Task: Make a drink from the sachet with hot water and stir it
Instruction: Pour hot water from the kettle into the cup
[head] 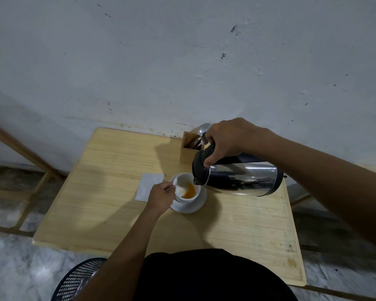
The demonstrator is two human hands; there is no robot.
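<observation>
A white cup (pixel 183 181) stands tilted on a white saucer (pixel 199 203) in the middle of the wooden table (pixel 122 166). Orange-brown liquid lies in the cup's bottom. My left hand (pixel 161 196) grips the cup's handle at its left side. My right hand (pixel 225 141) holds the black handle of a steel kettle (pixel 241 179), tipped far over, its black spout just above the cup's right rim. A pale sachet (pixel 149 185) lies flat on the table left of the saucer, partly under my left hand.
A wooden holder (pixel 188 154) with metal spoons (pixel 201 135) stands at the table's back edge against the white wall, behind the kettle. A black mesh basket (pixel 78 279) sits on the floor at the lower left. A wooden frame (pixel 24 153) leans at the left.
</observation>
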